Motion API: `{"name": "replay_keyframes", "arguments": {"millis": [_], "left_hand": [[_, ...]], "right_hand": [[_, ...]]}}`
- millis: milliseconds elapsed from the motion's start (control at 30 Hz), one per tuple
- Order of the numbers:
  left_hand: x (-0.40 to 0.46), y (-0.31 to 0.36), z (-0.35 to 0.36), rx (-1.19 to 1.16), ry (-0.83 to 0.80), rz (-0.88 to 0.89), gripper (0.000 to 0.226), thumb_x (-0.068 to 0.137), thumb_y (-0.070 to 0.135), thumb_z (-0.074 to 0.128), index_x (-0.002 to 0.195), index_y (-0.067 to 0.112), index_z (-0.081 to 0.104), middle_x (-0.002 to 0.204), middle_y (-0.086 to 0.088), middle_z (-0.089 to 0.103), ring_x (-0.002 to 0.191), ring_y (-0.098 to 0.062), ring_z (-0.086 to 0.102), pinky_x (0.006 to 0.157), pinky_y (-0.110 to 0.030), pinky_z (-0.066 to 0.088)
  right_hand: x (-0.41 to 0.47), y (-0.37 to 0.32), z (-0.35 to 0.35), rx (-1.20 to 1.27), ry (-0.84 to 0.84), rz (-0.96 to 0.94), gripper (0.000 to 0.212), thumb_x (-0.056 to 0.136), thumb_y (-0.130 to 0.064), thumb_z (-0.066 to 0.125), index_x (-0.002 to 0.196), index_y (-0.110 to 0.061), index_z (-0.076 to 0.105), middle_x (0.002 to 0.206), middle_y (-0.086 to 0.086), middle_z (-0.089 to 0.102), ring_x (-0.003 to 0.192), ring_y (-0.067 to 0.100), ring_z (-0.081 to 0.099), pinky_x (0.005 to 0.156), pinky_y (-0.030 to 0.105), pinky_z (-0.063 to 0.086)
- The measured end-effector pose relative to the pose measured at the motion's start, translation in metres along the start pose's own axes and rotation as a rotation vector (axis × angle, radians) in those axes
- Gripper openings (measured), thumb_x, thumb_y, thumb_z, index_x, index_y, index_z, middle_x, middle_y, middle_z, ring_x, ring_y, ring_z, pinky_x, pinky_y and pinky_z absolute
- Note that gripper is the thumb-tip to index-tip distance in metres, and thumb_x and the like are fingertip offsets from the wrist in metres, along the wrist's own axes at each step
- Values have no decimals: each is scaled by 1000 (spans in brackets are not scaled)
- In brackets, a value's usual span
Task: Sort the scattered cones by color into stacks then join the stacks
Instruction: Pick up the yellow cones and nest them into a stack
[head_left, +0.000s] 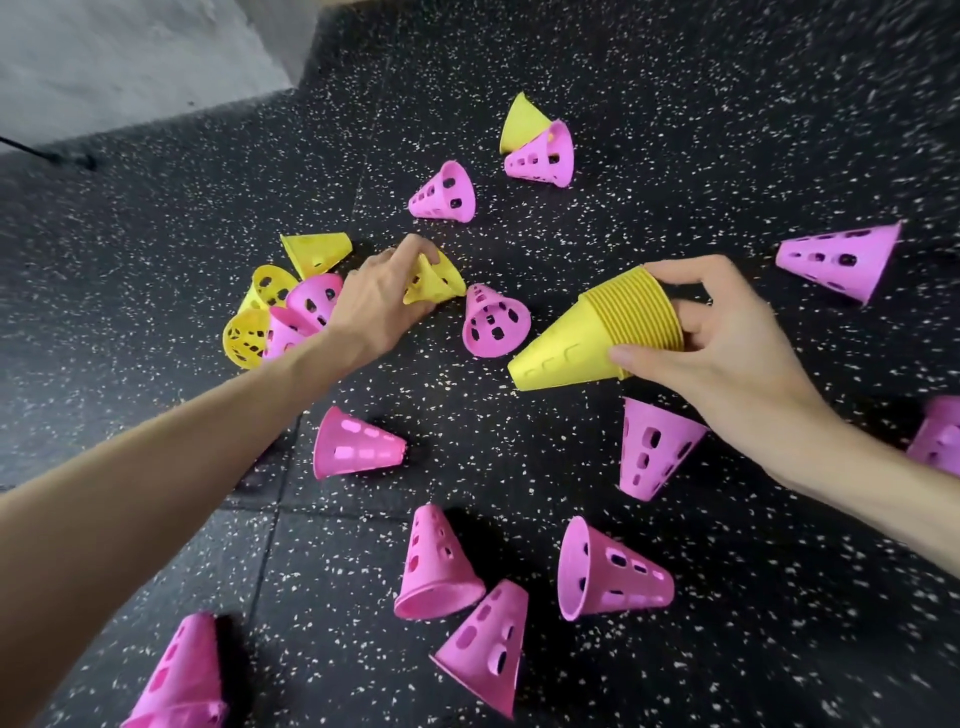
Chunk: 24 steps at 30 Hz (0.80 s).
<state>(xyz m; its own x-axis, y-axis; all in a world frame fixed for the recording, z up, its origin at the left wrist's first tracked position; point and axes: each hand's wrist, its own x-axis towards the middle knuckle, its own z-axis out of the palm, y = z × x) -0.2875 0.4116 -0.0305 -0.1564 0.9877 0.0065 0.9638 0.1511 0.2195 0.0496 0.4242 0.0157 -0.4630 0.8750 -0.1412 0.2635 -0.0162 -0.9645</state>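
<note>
My right hand grips a stack of several nested yellow cones by its wide rims, tip pointing down-left, held above the floor. My left hand reaches forward and pinches a single yellow cone lying on the floor. More yellow cones lie loose: one just left of my left hand, two in a cluster with pink ones, and one at the back against a pink cone. Several pink perforated cones lie scattered, such as one between my hands and one under my left forearm.
Black speckled rubber floor tiles cover the area. A grey wall and step rise at the back left. Pink cones also lie near me at the bottom, and at the right edge.
</note>
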Motion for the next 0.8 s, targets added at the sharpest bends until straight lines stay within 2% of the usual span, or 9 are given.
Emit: {"name": "replay_keyframes", "arguments": {"millis": [67,167,233,333,400,500,667,800], "left_hand": [[-6,5,-4,-13,26,11,49,88,14,76,129,13,48,94,-4,55,92,-30,54,75,-33,34],[-17,19,-14,-154,158,-13,57,87,15,77,133,11,43,89,-4,59,83,-24,55,71,-33,42],[-29,28,-24,-306,201,-36,64,87,20,78,137,12,38,102,0,63,90,-18,61,76,-28,49],[-51,43,-31,-405,214,-20,71,84,22,80,142,13,40,125,0,56,111,-19,61,94,-39,54],[-68,54,-31,-416,216,-38,73,82,22,82,144,14,44,128,0,54,112,-17,58,95,-39,54],[-93,68,-31,-480,222,-101,74,81,21,84,144,20,47,126,5,53,105,-14,61,89,-33,55],[-121,82,-30,-595,200,-95,74,81,21,86,145,25,49,126,8,54,106,-13,63,91,-35,56],[-125,89,-30,-580,253,-95,71,78,25,88,141,31,54,120,9,56,109,-14,59,88,-39,54]], "right_hand": [[2,-2,1,0,9,-12,58,84,-11,80,129,-30,49,97,-16,76,91,2,72,85,22,53],[7,-2,1,-15,41,-46,58,83,-11,81,128,-30,50,99,-16,75,92,3,72,91,32,55],[12,-6,2,-5,67,-70,59,82,-11,82,127,-32,50,100,-18,75,93,2,72,92,35,56],[21,-14,1,4,102,-131,58,81,-11,82,122,-37,50,100,-18,75,93,3,72,91,34,57],[28,-21,1,30,132,-178,58,81,-10,82,121,-36,49,99,-19,75,93,3,72,88,30,59],[37,-29,3,57,173,-238,61,81,-9,83,125,-31,47,99,-18,75,94,4,73,86,24,59],[39,-36,18,74,-3,-218,61,80,-5,83,127,-27,50,98,-12,78,87,7,74,82,23,59],[29,-31,39,30,-156,-201,60,80,-4,82,126,-26,50,97,-5,78,86,18,73,90,43,57]]}}
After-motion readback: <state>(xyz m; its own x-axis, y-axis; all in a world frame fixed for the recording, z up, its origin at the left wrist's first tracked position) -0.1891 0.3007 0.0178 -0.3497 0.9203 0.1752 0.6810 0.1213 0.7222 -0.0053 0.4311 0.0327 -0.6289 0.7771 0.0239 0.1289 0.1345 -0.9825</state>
